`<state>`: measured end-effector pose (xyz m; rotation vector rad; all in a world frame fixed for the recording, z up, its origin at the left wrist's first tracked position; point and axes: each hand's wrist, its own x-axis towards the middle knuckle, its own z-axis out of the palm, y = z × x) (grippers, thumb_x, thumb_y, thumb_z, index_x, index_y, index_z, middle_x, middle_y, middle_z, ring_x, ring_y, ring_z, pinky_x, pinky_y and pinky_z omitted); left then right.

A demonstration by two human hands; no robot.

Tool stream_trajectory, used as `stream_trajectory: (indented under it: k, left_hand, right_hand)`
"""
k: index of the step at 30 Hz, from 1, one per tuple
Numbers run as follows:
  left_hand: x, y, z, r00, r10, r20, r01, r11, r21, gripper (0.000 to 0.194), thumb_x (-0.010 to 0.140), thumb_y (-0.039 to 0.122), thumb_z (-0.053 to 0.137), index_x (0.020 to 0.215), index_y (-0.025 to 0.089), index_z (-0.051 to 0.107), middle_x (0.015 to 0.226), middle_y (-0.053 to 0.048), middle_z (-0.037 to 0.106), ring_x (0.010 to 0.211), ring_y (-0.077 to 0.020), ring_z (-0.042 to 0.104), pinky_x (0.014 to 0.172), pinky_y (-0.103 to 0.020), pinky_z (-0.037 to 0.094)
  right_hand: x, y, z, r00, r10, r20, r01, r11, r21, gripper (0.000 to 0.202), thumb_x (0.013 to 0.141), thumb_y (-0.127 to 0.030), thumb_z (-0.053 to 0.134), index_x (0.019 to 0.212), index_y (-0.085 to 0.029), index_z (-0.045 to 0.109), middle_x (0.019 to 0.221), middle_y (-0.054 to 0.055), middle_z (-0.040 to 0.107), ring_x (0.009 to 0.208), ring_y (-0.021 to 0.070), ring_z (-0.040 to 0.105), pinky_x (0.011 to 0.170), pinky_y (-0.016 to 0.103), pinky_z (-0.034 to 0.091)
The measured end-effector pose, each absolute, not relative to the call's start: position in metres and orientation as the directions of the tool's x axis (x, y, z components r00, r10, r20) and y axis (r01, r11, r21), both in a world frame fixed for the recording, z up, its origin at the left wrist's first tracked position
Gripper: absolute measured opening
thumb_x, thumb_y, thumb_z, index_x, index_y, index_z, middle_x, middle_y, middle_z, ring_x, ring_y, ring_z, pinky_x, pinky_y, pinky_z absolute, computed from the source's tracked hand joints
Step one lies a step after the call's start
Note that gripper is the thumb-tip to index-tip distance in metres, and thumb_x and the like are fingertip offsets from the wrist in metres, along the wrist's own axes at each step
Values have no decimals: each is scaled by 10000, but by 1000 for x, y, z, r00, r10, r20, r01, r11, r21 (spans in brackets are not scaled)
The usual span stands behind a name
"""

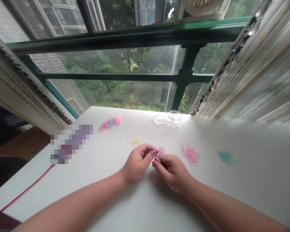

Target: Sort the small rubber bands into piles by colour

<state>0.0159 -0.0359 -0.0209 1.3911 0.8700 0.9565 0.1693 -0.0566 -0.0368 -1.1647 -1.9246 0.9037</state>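
Observation:
My left hand (pixel 139 162) and my right hand (pixel 172 170) meet above the white table (pixel 125 206), fingertips nearly touching. Between them is a small, thin purplish band (pixel 156 157), pinched by the fingers of both hands. Just behind the fingertips lies a small pile of purple bands (pixel 160 149). Pale yellow bands (pixel 136 140) are beyond my left hand. To the right of my right hand sit a pile of pink bands (pixel 190 154) and, farther right, a teal pile (pixel 226 157).
A mixed pink and blue pile (pixel 111 123) lies at the back left. Near the window edge stand a clear round container (pixel 174 119) and a clear lid (pixel 159 120). A blurred-out object (pixel 71 145) with a red cord (pixel 29 188) is at the left. Curtains flank the table.

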Motion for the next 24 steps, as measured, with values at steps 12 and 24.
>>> stream_trajectory:
  k: [12, 24]
  left_hand:
    - [4, -18, -29, 219, 969, 110, 38, -122, 992, 230, 806, 367, 556, 891, 162, 613, 800, -30, 604, 719, -128, 536, 685, -242, 421]
    - [-4, -7, -37, 204, 971, 126, 8, -130, 991, 278, 765, 398, 597, 887, 152, 645, 792, -40, 636, 706, -132, 547, 665, -239, 427]
  right_hand:
    - [184, -63, -20, -418, 881, 221, 616, 454, -643, 263, 838, -230, 423, 594, -194, 332, 541, -46, 350, 515, 90, 329, 519, 219, 260]
    - [328, -68, 13, 65, 984, -168, 998, -63, 18, 287, 848, -291, 408, 588, -183, 469, 585, 42, 527, 512, 125, 410, 509, 264, 210]
